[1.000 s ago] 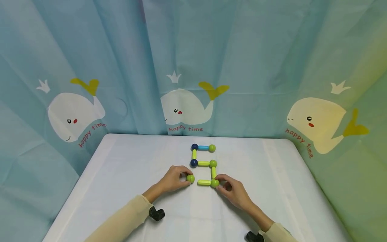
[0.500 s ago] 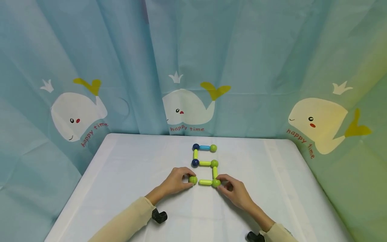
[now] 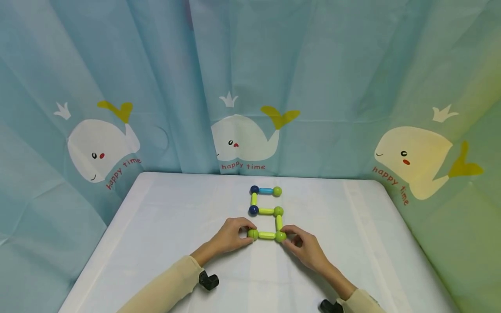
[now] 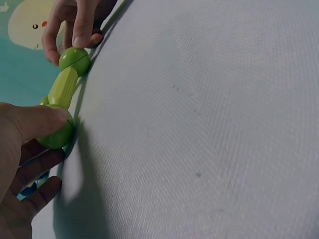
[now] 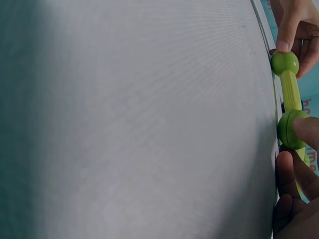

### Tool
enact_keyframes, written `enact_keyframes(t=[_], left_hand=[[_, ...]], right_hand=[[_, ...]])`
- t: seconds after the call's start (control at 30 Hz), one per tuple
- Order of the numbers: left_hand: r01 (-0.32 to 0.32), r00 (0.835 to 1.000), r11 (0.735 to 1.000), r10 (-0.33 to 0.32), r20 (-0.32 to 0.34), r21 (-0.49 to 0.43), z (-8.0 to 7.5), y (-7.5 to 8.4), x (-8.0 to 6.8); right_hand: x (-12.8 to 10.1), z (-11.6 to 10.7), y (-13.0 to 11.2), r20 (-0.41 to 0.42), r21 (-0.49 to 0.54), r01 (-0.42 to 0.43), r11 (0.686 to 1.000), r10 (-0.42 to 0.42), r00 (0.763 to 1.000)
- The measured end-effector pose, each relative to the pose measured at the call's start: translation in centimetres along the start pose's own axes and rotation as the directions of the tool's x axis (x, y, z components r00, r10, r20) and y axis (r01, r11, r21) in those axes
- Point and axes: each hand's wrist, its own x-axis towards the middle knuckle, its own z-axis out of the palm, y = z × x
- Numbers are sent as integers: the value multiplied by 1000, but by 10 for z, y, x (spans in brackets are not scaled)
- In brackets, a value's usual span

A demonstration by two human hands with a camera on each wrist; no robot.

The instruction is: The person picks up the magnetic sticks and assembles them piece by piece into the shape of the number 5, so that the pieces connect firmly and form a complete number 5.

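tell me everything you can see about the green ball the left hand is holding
The green ball is small, glossy and lime green, plastic by its look, with a faint seam round its middle. It sits on the white table at the lower left end of the figure, touching the yellow-green rod. The left hand pinches it with thumb and fingertips.

Place: staged recording booth | whale-print "happy time" curtain hung as backdrop on all sides; white-covered table; magnetic stick-and-ball toy
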Motion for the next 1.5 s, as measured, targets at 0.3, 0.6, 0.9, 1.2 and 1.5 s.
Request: enact_keyframes(t=[0.3, 0.6, 0.9, 1.2, 1.5], left_hand=[[-5, 1000, 1000, 5, -12, -5, -1, -2, -1], [-3, 999, 1000, 4, -33, 18, -3, -9, 2], [35, 999, 999, -34, -33, 18, -4, -16, 9], [72, 996, 997, -71, -61, 23, -8, -20, 21], [95, 994, 995, -94, -50, 19, -9, -22, 25]], right_hand=[[1, 3, -1, -2, 5, 26, 1000, -26, 1000], [10, 3, -1, 25, -1, 42, 999, -42, 999], [24, 0, -2, 47, -20, 48, 999, -47, 998], [44, -4, 1, 75, -36, 55, 998, -52, 996], [52, -7, 4, 100, -43, 71, 997, -66, 993]])
